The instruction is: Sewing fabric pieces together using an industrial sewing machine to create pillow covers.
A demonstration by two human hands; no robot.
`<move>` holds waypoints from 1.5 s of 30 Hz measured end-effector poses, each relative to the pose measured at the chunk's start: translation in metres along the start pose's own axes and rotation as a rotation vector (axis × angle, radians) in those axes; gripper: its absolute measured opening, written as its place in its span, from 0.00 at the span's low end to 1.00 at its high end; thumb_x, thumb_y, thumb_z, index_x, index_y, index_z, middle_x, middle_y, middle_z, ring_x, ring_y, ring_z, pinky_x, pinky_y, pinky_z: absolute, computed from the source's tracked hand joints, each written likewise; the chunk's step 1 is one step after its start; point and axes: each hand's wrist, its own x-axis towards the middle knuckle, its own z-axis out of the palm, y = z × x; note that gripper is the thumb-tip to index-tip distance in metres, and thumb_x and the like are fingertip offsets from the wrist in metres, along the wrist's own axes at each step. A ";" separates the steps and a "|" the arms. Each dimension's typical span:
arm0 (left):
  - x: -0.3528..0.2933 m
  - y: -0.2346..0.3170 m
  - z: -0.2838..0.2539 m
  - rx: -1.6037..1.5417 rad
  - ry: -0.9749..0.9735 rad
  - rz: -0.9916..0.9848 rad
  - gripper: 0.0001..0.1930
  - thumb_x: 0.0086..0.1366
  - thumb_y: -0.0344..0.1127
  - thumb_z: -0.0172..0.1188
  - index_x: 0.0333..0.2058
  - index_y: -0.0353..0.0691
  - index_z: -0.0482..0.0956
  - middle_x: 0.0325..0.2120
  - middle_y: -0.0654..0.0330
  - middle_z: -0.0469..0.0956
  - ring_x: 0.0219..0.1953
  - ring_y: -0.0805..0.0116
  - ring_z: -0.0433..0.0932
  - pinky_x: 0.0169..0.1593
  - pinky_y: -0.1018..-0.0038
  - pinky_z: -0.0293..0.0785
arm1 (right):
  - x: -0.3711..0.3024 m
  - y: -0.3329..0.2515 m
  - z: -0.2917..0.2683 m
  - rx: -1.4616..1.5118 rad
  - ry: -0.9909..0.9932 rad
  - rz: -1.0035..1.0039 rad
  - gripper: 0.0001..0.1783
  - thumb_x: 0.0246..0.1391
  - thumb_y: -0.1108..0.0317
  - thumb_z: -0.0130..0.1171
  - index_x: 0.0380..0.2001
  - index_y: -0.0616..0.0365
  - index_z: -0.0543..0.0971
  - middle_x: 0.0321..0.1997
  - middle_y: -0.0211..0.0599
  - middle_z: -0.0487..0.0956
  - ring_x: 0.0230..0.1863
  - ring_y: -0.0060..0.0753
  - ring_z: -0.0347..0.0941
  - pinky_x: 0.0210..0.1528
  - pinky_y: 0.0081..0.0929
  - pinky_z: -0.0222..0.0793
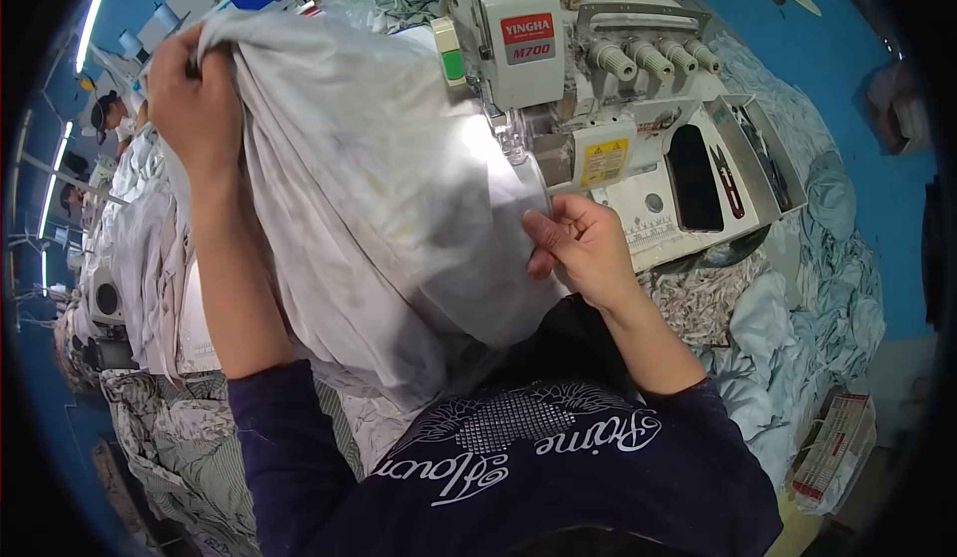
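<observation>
A large light grey piece of fabric (349,148) hangs in folds between my hands and drapes down toward my lap. My left hand (194,98), raised at the upper left, is closed on a bunched upper corner of it. Lower and to the right, my right hand (578,243) pinches the fabric's right edge between thumb and fingers. That edge lies by the needle area of a white overlock sewing machine (523,58), where a lamp lights the cloth brightly. The cloth covers part of the machine bed, and whether the needle touches it I cannot tell.
Right of the machine lie a black phone (695,178), red-handled thread snips (731,183) and a tray of small tools (768,153). Heaps of pale blue-green fabric (832,228) and patterned cloth (703,298) surround the table. Other people (115,113) sit far left.
</observation>
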 end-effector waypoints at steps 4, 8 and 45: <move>0.016 -0.010 0.010 0.064 -0.088 -0.040 0.10 0.56 0.36 0.58 0.34 0.38 0.80 0.31 0.54 0.78 0.35 0.58 0.76 0.40 0.71 0.69 | 0.000 -0.002 0.001 -0.005 -0.003 -0.009 0.11 0.54 0.65 0.59 0.27 0.63 0.73 0.17 0.30 0.74 0.17 0.20 0.72 0.20 0.15 0.66; -0.029 0.008 -0.003 -0.131 -0.498 -0.248 0.22 0.50 0.43 0.65 0.41 0.36 0.77 0.32 0.53 0.74 0.34 0.58 0.73 0.38 0.70 0.68 | 0.001 0.001 -0.007 -0.020 0.044 -0.007 0.12 0.54 0.64 0.59 0.25 0.62 0.72 0.17 0.29 0.72 0.17 0.20 0.72 0.20 0.15 0.66; -0.190 0.053 -0.057 -0.109 -0.718 -0.260 0.09 0.47 0.28 0.64 0.27 0.33 0.74 0.27 0.51 0.71 0.30 0.51 0.69 0.36 0.64 0.63 | 0.001 -0.001 -0.001 -0.041 0.012 0.009 0.13 0.54 0.63 0.59 0.26 0.62 0.72 0.18 0.30 0.73 0.17 0.21 0.72 0.21 0.16 0.67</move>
